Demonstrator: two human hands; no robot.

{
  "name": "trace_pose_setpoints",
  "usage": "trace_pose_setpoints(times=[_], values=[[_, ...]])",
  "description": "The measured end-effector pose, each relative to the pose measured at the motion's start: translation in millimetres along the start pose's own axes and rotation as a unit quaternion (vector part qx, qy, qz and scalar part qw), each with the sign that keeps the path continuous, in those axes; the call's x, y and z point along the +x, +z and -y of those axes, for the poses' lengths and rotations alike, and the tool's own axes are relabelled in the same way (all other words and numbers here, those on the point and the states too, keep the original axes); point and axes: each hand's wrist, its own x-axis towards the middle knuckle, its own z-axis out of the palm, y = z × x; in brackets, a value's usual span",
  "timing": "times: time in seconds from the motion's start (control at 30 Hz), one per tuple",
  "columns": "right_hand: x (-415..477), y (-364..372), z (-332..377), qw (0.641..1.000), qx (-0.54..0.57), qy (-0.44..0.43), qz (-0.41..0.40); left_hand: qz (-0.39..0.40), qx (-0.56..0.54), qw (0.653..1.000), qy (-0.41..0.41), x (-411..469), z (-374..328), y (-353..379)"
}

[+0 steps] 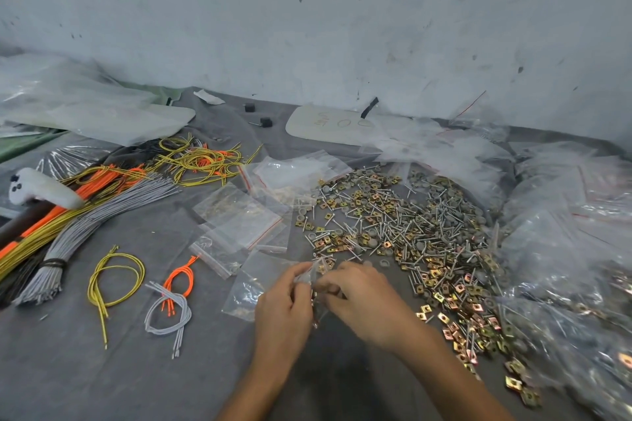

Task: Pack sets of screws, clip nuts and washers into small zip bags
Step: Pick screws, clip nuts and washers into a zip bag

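1. near the bottom centre of the grey cloth (102, 369), a small zip bag (307, 275) is pinched in the left hand (284, 301) and held just off the cloth, probably so that its mouth can be reached for filling.
2. the right hand (362, 297) is set against the bag's mouth with its fingers curled; whether parts or the bag itself are gripped cannot be told through the blur.
3. just beyond and to the right, a heap of screws, clip nuts and washers (410, 225) is spread within easy reach.
4. empty zip bags (246, 219) are scattered beyond the hands, and filled bags (564, 249) are piled at the far right.
5. wire bundles (85, 212) are laid to the left, well apart; nothing is seen between the hands and the heap.
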Motion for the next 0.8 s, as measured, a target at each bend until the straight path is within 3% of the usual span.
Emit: trace_pose_setpoints(times=[0.1, 0.2, 0.37, 0.5, 0.8], values=[[6.8, -4.6, 1.6, 0.997, 0.076, 0.010, 0.011, 0.000, -0.010, 1.000, -0.002, -0.2, -1.8, -0.1], [26.5, -13.1, -15.7, 0.990, 0.114, 0.062, -0.047, -0.002, -0.020, 1.000, -0.004, -0.1, -0.6, 0.0], [78.0, -28.2, -55.2, 0.977, 0.052, 0.170, -0.113, 0.001, -0.032, 0.999, -0.007, 0.8, 1.9, 1.8], [107.9, -23.1, -71.4, 0.974, -0.034, 0.202, -0.097, 0.001, -0.043, 0.999, -0.005, 0.8, 2.2, 2.6], [115.8, -16.0, -74.1, 0.971, -0.075, 0.221, -0.058, 0.009, -0.052, 0.999, -0.005, 2.4, 8.4, 3.1]])
